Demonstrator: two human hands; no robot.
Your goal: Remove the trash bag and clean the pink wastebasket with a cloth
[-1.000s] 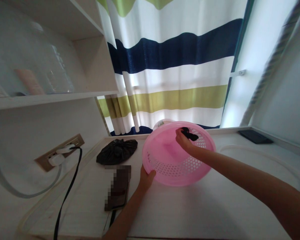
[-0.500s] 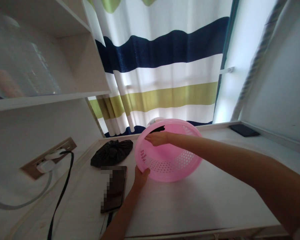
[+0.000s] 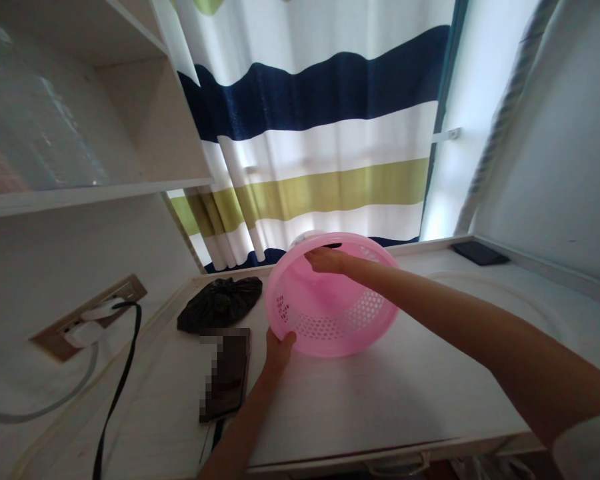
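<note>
Nearby, black bag, phone, left fingers clamped on pink basket, right fingers inside, grip unclear.

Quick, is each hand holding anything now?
Left hand: closed on the rim of a round pink plastic basket.
Right hand: inside it, by a mostly hidden black item; grip can't be told.

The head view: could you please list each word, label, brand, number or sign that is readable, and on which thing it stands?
No readable text anywhere.
Pink basket, black bag, curtain: no lettering visible.
Phone: partly covered by pixel blocks; nothing readable.
Wall socket: any marks are too small to read.
</note>
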